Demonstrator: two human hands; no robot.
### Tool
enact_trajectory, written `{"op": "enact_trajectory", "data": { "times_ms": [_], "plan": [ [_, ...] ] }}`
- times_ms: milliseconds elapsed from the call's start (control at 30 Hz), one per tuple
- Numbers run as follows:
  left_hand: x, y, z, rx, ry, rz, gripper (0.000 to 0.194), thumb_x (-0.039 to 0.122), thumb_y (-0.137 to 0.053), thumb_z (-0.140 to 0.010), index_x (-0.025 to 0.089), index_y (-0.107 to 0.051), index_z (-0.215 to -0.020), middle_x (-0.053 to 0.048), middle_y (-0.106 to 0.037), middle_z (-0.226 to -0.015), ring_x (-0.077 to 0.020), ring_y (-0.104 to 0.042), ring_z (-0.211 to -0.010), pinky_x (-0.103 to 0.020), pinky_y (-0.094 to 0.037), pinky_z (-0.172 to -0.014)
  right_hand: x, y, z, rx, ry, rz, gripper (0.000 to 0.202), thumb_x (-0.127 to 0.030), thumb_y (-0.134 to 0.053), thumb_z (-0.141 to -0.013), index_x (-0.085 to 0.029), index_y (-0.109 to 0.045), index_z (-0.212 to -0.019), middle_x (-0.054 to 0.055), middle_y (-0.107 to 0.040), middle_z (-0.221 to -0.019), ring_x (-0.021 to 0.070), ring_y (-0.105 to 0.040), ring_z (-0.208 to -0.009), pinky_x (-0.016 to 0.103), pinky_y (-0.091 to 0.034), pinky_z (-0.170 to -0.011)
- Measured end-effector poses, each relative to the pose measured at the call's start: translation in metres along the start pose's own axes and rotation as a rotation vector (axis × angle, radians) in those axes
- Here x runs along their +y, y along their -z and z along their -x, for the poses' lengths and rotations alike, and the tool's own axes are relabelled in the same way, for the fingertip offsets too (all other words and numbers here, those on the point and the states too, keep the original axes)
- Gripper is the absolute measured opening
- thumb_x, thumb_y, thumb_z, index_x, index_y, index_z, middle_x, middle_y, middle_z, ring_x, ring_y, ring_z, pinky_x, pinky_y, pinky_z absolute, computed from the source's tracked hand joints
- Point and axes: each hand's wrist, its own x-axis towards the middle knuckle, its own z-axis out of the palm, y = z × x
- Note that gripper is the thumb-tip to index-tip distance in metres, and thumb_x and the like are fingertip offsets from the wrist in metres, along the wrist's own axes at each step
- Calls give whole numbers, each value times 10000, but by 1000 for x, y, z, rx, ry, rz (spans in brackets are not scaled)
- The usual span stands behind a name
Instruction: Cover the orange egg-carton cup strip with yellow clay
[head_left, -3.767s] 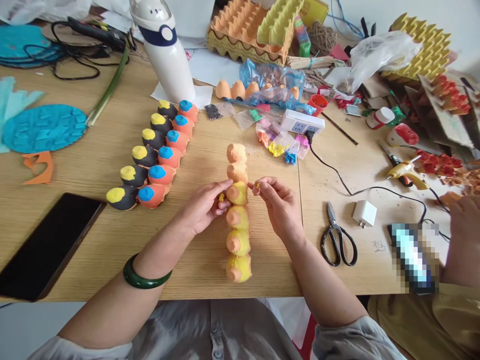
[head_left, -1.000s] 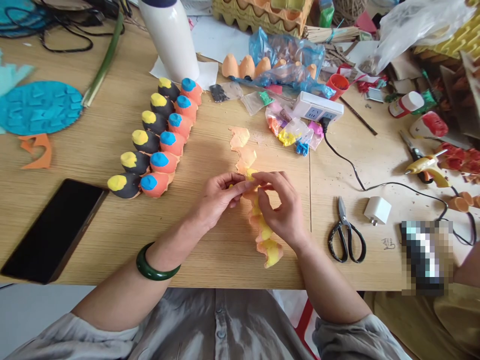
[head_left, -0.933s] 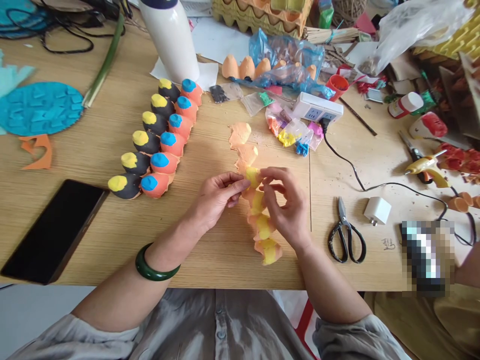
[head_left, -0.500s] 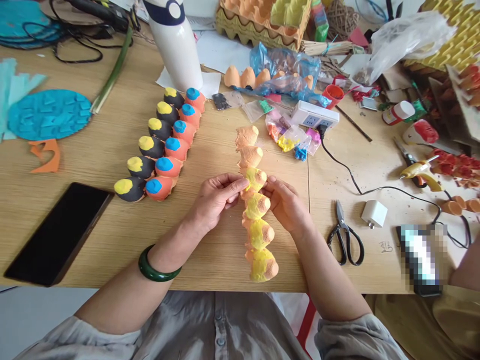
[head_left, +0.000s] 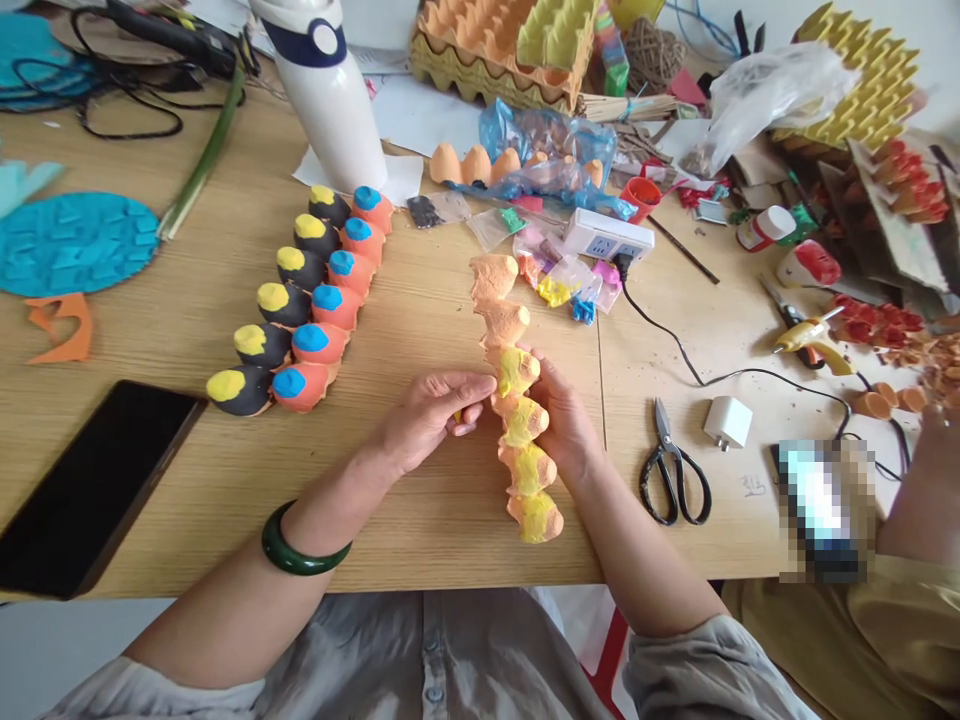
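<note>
An orange egg-carton strip [head_left: 499, 322] stands lengthwise before me, its nearer cups coated in yellow modelling clay and its two far cups bare. My right hand [head_left: 564, 415] grips the strip from the right, with fingers partly hidden behind it. At the strip's left edge, my left hand [head_left: 431, 415] has its thumb against the third cup from the far end. Its other fingers are curled round a small bit of yellow clay [head_left: 458, 415]. To the left lie a row of black cups with yellow tops [head_left: 276, 300] and a row of orange-red cups with blue tops [head_left: 330, 305].
Black-handled scissors [head_left: 673, 470], a white charger [head_left: 727, 422] and a power strip [head_left: 607, 235] with its cord lie right. Clay packets [head_left: 555, 290] are beyond the strip. A phone [head_left: 90, 490] lies left, a white bottle [head_left: 330, 110] behind. Another person's arm [head_left: 926, 490] is far right.
The egg-carton strip has tilted, its near end rising and shifting right. My left thumb has slid from the cup's clay to the strip's left edge; my right fingers have gone behind the strip.
</note>
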Motion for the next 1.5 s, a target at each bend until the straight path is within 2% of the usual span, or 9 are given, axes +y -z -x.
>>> {"op": "enact_trajectory", "data": {
  "times_ms": [133,400,533,700,867,1000,1200,1400,1500],
  "plan": [
    [-3,2,-1,61,-45,-120,361,476,-951,-669,158,-823,-783,22,-558,-570,-58,-382,-491,-217,-276,-463,2,0,2,15,41,34,451,-644,-814,-802,-270,-728,-1038,-51,-587,-665,160,-525,-578,304,-463,-564],
    [-8,2,-1,152,-103,-252,294,409,-948,-656,177,-769,-687,42,-525,-487,-57,-383,-428,-217,-251,-428,7,-8,10,82,93,-22,354,-532,-858,-789,-239,-750,-954,-76,-486,-614,119,-441,-557,265,-414,-547],
    [-5,3,-2,117,-37,-177,300,393,-962,-627,169,-768,-671,20,-586,-544,-45,-382,-435,-208,-243,-425,5,-9,10,62,76,-65,342,-483,-900,-757,-237,-759,-950,-78,-502,-627,106,-442,-560,246,-414,-545],
    [3,7,-3,-30,58,-57,326,421,-956,-627,165,-842,-795,17,-566,-573,-61,-404,-501,-198,-282,-447,0,-3,5,11,-58,-28,416,-612,-868,-760,-243,-689,-828,-55,-531,-603,151,-491,-568,296,-448,-557],
    [1,11,-3,-57,29,-119,333,443,-945,-674,163,-849,-827,10,-578,-611,-56,-381,-516,-200,-256,-447,-1,-5,8,55,94,8,400,-574,-880,-774,-228,-697,-855,-78,-489,-599,107,-443,-544,261,-420,-545],
    [-2,13,-3,-23,24,-216,361,467,-935,-692,154,-835,-841,27,-531,-579,-57,-370,-510,-205,-231,-451,0,-10,13,77,108,-26,390,-505,-932,-721,-205,-708,-831,-92,-451,-591,78,-393,-541,234,-347,-520],
    [0,8,-3,27,11,-263,368,441,-954,-632,145,-793,-779,37,-549,-594,-55,-362,-520,-224,-251,-481,5,-13,15,112,168,10,353,-507,-887,-770,-217,-707,-858,-86,-499,-614,78,-401,-542,233,-342,-524],
    [-7,5,-4,95,-43,-289,388,469,-968,-617,153,-766,-715,41,-563,-598,-63,-372,-555,-236,-275,-522,9,-18,22,182,294,141,249,-500,-821,-851,-274,-719,-867,-23,-639,-751,156,-566,-700,291,-460,-632],
    [-8,6,-4,92,-27,-250,390,424,-995,-576,151,-735,-672,46,-538,-582,-57,-367,-549,-226,-263,-512,10,-20,23,177,312,165,235,-503,-815,-856,-282,-740,-878,-10,-660,-790,171,-577,-726,314,-468,-653]
  ]
}}
